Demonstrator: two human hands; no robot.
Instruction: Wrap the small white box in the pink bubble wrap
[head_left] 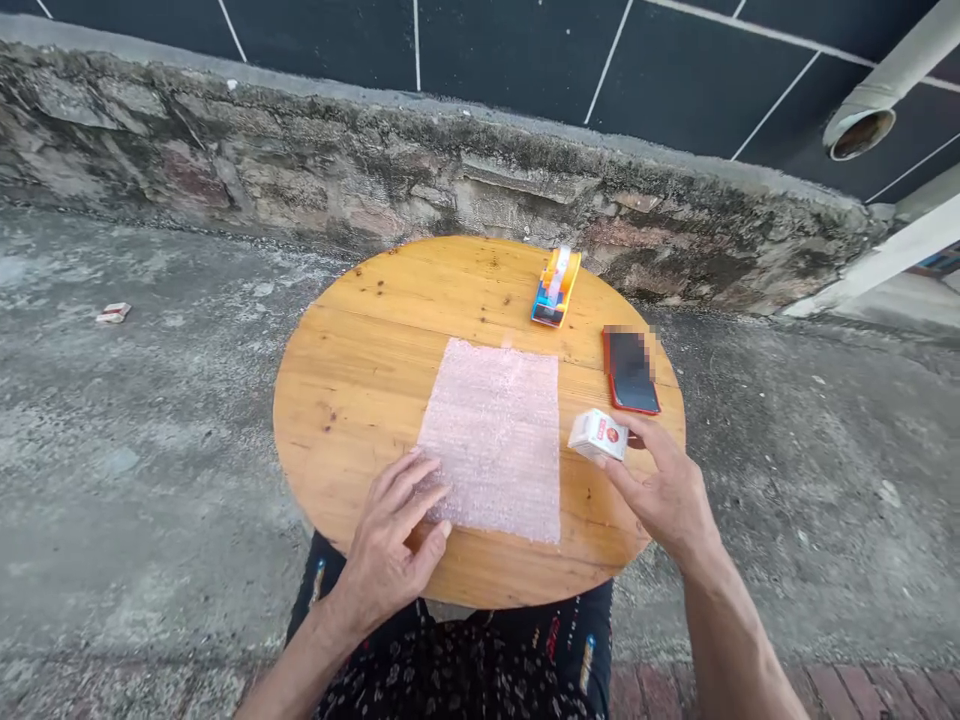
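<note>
A sheet of pinkish bubble wrap (499,440) lies flat on the round wooden table (360,370). My left hand (397,530) rests at its lower left edge, fingers spread, with the fingertips on the sheet. To the right of the sheet, my right hand (664,480) grips a small white box (598,436) with red print, thumb below and fingers at its right side. The box is tilted, and I cannot tell whether it touches the table.
A phone with a red case (632,372) lies beyond my right hand. A yellow and blue tape dispenser (556,288) stands near the table's far edge. Behind the table runs a low stone wall (337,160). A small crumpled pack (113,313) lies on the concrete ground at left.
</note>
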